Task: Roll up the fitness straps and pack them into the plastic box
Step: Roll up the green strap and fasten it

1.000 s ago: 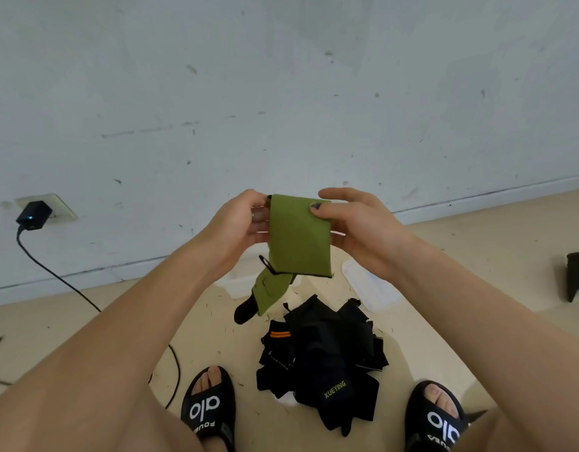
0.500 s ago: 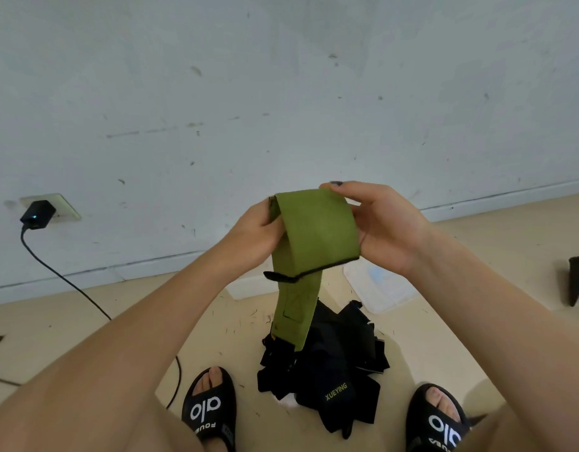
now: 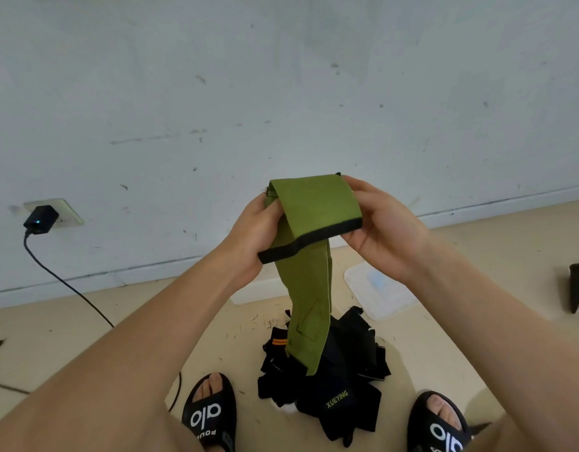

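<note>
Reading "XUEYING" on the black strap pile (image 3: 327, 380), "alo" on both sandals (image 3: 210, 415). Gripping green strap (image 3: 311, 256) at chest height above the pile: left hand (image 3: 255, 236) and right hand (image 3: 379, 233) both curling around folded top, tail hanging down.

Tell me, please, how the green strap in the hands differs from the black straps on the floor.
The green strap is olive with a black-edged end; the black straps are dark, one with yellow XUEYING lettering. The green strap is held up by the left hand and right hand, its tail hanging; the black straps lie on the floor. The green strap is one piece; the black straps form a tangled heap. None is rolled up.
</note>
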Tool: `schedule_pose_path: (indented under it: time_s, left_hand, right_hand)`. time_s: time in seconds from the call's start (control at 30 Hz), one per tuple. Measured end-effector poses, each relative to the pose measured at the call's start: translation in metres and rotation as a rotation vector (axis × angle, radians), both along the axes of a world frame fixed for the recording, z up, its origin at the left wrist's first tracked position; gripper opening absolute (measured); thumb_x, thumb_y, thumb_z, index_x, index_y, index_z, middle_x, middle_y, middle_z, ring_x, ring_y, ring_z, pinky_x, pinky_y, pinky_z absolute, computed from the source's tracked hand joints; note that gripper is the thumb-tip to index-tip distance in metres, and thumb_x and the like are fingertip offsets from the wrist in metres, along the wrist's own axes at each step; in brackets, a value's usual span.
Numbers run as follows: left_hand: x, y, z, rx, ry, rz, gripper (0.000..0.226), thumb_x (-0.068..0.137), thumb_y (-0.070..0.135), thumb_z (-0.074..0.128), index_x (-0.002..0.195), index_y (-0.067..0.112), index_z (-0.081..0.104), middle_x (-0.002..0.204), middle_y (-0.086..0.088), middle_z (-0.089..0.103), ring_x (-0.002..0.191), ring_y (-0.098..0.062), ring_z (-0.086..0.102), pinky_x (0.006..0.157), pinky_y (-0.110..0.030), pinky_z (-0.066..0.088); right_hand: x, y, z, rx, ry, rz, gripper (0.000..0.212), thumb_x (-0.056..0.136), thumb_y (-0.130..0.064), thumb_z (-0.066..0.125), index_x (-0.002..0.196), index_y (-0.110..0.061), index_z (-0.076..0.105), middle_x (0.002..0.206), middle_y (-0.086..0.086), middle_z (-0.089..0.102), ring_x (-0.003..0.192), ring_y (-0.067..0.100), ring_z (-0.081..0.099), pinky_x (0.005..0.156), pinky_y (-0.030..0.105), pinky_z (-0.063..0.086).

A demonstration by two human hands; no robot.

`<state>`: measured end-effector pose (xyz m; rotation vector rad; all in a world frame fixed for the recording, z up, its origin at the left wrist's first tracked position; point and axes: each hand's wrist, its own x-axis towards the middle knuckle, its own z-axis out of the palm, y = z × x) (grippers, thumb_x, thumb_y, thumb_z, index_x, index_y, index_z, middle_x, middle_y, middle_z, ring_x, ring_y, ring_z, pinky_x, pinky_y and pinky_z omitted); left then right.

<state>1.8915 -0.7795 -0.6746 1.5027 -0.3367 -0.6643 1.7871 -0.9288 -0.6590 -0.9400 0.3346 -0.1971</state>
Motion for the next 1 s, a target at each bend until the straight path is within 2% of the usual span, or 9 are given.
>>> schedule_pose_path:
  time_s: [0.07, 0.17, 0.3, 0.4, 0.47, 0.6, 0.73, 0.83, 1.0]
  left_hand:
    - [0.000, 0.000, 0.002, -0.011, 0.015, 0.003, 0.021, 0.106, 0.020, 0.053, 0.117, 0.016, 0.070, 0.096, 0.002, 0.076, 0.088, -0.017, 0.072, 0.081, -0.034, 0.057]
    - [0.000, 0.003, 0.002, -0.027, -0.022, -0.001, 0.018, 0.105, 0.020, 0.056, 0.117, 0.016, 0.069, 0.103, -0.001, 0.074, 0.096, -0.022, 0.069, 0.086, -0.038, 0.054]
    - [-0.005, 0.005, -0.005, 0.092, -0.139, -0.062, 0.015, 0.105, 0.043, 0.052, 0.115, 0.033, 0.057, 0.117, 0.003, 0.066, 0.113, -0.019, 0.063, 0.094, -0.035, 0.054]
    - [-0.010, 0.001, -0.003, 0.163, -0.094, -0.037, 0.013, 0.107, 0.042, 0.048, 0.104, 0.039, 0.061, 0.112, 0.009, 0.069, 0.105, -0.008, 0.066, 0.091, -0.030, 0.051]
    - [-0.011, -0.001, -0.002, 0.159, -0.088, -0.050, 0.018, 0.107, 0.038, 0.049, 0.108, 0.033, 0.066, 0.110, 0.008, 0.074, 0.102, -0.007, 0.069, 0.092, -0.029, 0.054]
    - [-0.011, -0.002, 0.001, 0.139, -0.013, -0.028, 0.023, 0.107, 0.035, 0.052, 0.112, 0.019, 0.068, 0.107, 0.001, 0.076, 0.098, -0.012, 0.072, 0.095, -0.034, 0.056]
    - [-0.009, -0.002, 0.003, 0.140, 0.018, -0.047, 0.024, 0.106, 0.032, 0.054, 0.110, 0.013, 0.070, 0.099, 0.001, 0.077, 0.087, -0.011, 0.072, 0.085, -0.032, 0.057]
    - [-0.010, -0.002, 0.003, 0.143, -0.019, -0.033, 0.023, 0.106, 0.032, 0.053, 0.110, 0.016, 0.069, 0.098, 0.000, 0.073, 0.088, -0.012, 0.069, 0.082, -0.033, 0.054]
    - [-0.004, -0.002, 0.003, 0.095, -0.026, 0.080, 0.022, 0.107, 0.029, 0.052, 0.121, 0.017, 0.064, 0.117, -0.005, 0.071, 0.106, -0.020, 0.070, 0.086, -0.035, 0.057]
  right_hand:
    - [-0.002, 0.004, 0.000, -0.166, 0.049, -0.050, 0.042, 0.099, 0.005, 0.053, 0.138, -0.010, 0.056, 0.086, -0.001, 0.073, 0.064, 0.012, 0.062, 0.060, 0.024, 0.056]
    - [-0.004, 0.008, -0.001, -0.329, 0.066, -0.054, 0.041, 0.098, 0.001, 0.057, 0.137, -0.013, 0.055, 0.079, -0.005, 0.068, 0.058, 0.013, 0.058, 0.048, 0.024, 0.045]
    - [-0.001, 0.006, 0.003, -0.396, 0.077, -0.116, 0.028, 0.096, -0.001, 0.058, 0.123, -0.009, 0.064, 0.078, 0.002, 0.066, 0.058, 0.015, 0.054, 0.045, 0.022, 0.039]
    - [0.003, 0.002, -0.002, -0.500, 0.145, -0.251, 0.022, 0.092, 0.002, 0.059, 0.107, -0.011, 0.066, 0.060, -0.003, 0.056, 0.048, 0.015, 0.041, 0.044, 0.023, 0.032]
    - [0.004, 0.001, -0.007, -0.510, 0.198, -0.315, 0.028, 0.091, 0.001, 0.058, 0.114, -0.015, 0.062, 0.057, -0.005, 0.051, 0.046, 0.013, 0.039, 0.044, 0.024, 0.032]
    - [0.005, 0.004, -0.008, -0.476, 0.254, -0.316, 0.037, 0.098, -0.021, 0.065, 0.132, -0.025, 0.052, 0.094, -0.001, 0.071, 0.050, 0.013, 0.047, 0.047, 0.024, 0.040]
    - [0.007, 0.001, -0.008, -0.416, 0.285, -0.284, 0.052, 0.101, -0.048, 0.061, 0.146, -0.028, 0.045, 0.116, -0.010, 0.072, 0.054, 0.015, 0.050, 0.050, 0.025, 0.044]
    - [0.007, -0.001, -0.006, -0.412, 0.281, -0.252, 0.054, 0.101, -0.043, 0.062, 0.149, -0.027, 0.043, 0.123, -0.004, 0.068, 0.060, 0.015, 0.055, 0.055, 0.027, 0.048]
    - [0.004, 0.006, -0.015, -0.525, 0.306, -0.132, 0.049, 0.093, -0.038, 0.074, 0.134, -0.022, 0.055, 0.120, 0.008, 0.069, 0.097, 0.023, 0.072, 0.087, 0.035, 0.058]
